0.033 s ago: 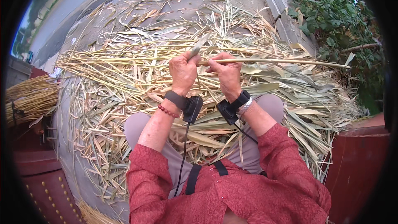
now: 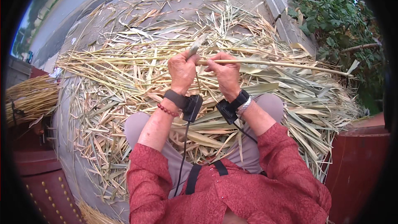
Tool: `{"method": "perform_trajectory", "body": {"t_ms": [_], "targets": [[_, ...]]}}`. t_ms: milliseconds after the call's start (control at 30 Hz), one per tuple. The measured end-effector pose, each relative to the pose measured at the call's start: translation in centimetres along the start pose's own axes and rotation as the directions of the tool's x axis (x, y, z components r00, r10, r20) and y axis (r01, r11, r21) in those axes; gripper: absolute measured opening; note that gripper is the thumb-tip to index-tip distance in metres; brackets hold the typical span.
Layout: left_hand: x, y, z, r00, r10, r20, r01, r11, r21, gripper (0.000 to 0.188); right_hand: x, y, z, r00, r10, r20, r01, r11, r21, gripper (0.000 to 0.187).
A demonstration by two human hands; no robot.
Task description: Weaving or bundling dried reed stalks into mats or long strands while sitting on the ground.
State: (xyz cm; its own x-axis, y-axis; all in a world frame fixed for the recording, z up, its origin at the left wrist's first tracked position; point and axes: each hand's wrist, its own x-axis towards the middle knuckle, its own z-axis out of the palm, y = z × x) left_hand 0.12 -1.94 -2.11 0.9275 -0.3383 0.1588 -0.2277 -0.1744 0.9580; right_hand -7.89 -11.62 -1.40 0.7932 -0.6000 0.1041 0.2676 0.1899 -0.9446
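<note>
Above leaves (image 2: 207, 137), the right hand (image 2: 224, 70) pinches a stalk (image 2: 282, 63).

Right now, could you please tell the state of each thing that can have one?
Left hand: closed, pale piece protruding from its top.
Right hand: closed on the long stalk.
Long stalk: held, extending rightward.
Loose leaves: scattered, overlapping.
Stalk bundle, far left: gathered, lying.
Shrubs: green, leafy.
</note>
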Motion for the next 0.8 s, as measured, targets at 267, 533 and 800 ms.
{"method": "perform_trajectory", "body": {"t_ms": [267,533,800], "targets": [[1.0,-0.4,-1.0,0.993,-0.106,-0.047,0.092,0.969,-0.229,0.008,-0.2,-0.2,1.1,0.997,0.023,0.077,-0.02,0.999,-0.045,0.003],[1.3,0.3,-2.4,0.988,-0.06,0.143,0.1,0.952,-0.288,0.012,1.1,0.9,0.2,0.991,0.049,0.126,-0.068,0.986,0.153,0.006],[-1.0,2.6,-1.6,0.968,0.178,0.175,-0.158,0.98,-0.122,0.01,2.8,2.0,-3.3,0.9,0.436,0.02,-0.385,0.772,0.505,0.013]]}}
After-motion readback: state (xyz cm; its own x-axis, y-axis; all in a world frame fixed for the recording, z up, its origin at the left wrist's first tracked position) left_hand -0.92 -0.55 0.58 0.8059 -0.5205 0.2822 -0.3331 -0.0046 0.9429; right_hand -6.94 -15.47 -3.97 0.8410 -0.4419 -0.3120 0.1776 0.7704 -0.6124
